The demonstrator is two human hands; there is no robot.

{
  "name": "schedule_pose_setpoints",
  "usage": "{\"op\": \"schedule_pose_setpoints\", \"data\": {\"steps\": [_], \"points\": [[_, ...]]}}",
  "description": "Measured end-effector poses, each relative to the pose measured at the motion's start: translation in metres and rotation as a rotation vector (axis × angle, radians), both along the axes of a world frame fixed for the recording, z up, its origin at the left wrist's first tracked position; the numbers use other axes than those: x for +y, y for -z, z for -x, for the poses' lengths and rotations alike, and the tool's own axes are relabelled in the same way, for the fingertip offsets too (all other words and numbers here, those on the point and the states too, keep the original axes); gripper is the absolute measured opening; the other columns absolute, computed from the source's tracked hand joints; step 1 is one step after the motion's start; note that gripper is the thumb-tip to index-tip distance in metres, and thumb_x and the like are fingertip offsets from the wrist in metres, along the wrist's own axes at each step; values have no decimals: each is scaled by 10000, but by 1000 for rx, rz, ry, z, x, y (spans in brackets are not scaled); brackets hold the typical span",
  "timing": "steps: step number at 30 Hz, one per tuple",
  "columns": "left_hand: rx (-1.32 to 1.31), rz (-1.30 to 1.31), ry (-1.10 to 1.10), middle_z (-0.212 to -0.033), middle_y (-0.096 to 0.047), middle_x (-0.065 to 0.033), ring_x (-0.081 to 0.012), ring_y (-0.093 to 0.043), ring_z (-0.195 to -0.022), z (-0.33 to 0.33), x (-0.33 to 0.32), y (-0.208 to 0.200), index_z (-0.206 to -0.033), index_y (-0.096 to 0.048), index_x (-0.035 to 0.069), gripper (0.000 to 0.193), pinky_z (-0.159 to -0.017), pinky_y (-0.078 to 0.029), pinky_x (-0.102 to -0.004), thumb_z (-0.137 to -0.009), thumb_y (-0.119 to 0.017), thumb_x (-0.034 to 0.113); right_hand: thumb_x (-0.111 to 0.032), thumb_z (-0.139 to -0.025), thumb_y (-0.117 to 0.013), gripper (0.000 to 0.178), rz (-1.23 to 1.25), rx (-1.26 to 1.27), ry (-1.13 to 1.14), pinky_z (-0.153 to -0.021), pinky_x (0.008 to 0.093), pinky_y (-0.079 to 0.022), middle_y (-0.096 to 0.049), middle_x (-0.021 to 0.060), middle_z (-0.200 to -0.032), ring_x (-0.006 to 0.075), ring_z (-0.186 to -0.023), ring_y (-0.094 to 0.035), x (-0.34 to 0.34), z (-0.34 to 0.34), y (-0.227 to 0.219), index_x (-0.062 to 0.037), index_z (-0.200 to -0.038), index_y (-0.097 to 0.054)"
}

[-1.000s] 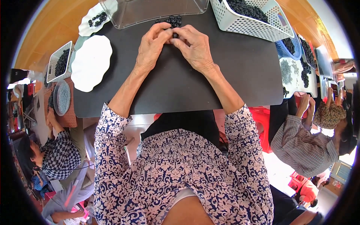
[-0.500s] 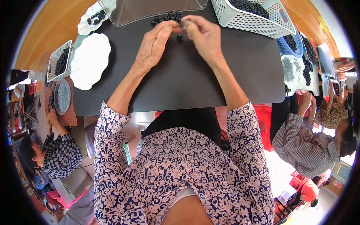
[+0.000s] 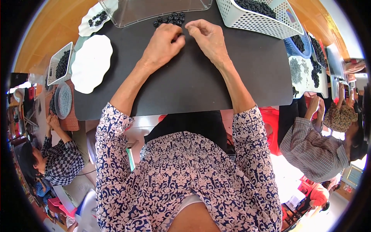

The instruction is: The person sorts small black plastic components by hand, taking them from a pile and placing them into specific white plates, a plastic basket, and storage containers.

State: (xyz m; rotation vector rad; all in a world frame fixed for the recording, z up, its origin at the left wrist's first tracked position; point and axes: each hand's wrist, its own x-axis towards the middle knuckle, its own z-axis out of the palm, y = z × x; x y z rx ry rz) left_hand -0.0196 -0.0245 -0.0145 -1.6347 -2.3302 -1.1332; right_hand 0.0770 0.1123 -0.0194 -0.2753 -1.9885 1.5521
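My left hand (image 3: 163, 43) is curled low over the dark table, with a bit of a small round black part (image 3: 177, 38) showing between thumb and fingers. Just to its right, my right hand (image 3: 208, 38) is closed in a pinch, thumb against fingertips; whatever it may hold is too small to make out. The two hands are apart. Beyond the left fingers, several small black parts (image 3: 170, 19) with holes in them lie in a cluster on the table.
A clear plastic tray (image 3: 127, 24) stands at the far edge. White scalloped plates (image 3: 92, 63) lie at the left. A white perforated basket (image 3: 262, 28) of black parts fills the far right, near a blue basket (image 3: 295, 52). Other people sit on both sides.
The hands, close together before, have separated. My left hand has turned over and come down where a single black part lay on the table. My right hand has shifted slightly.
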Motion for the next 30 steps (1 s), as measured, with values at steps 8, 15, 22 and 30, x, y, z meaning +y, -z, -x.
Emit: {"op": "schedule_pose_setpoints", "data": {"steps": [8, 15, 22, 30], "points": [[-1082, -270, 47, -765, -621, -7, -73, -545, -735, 6, -7, 0, -875, -673, 18, 302, -714, -439, -226, -907, -619, 313, -130, -732, -766, 336, -358, 27, -83, -517, 262, -429, -576, 31, -813, 98, -511, -461, -15, -7, -20, -72, -1047, -666], [-1054, -241, 17, -756, -617, -8, -74, -546, -746, 2, -6, -1, -860, -674, 16, 309, -719, -434, -218, -910, -612, 314, -70, -755, -752, 270, -397, 135, 1, -524, 257, -411, -577, 28, -766, 100, -558, -456, -15, -4, -7, -44, -1015, -687], [-1142, -222, 130, -737, -611, -9, -73, -537, -721, 6, -9, 0, -842, -681, 44, 271, -708, -417, -219, -901, -620, 301, -115, -762, -749, 212, -400, 106, -10, -556, 287, -458, -593, 60, -762, 155, -583, -535, -19, -8, -13, -52, -955, -690], [-1085, -177, 94, -725, -603, -7, -73, -530, -707, 8, -9, 3, -824, -675, 52, 271, -696, -404, -232, -895, -635, 311, -87, -762, -724, 157, -460, 125, 22, -569, 283, -465, -604, 68, -739, 171, -604, -561, -18, -5, -10, -50, -912, -695]]}}
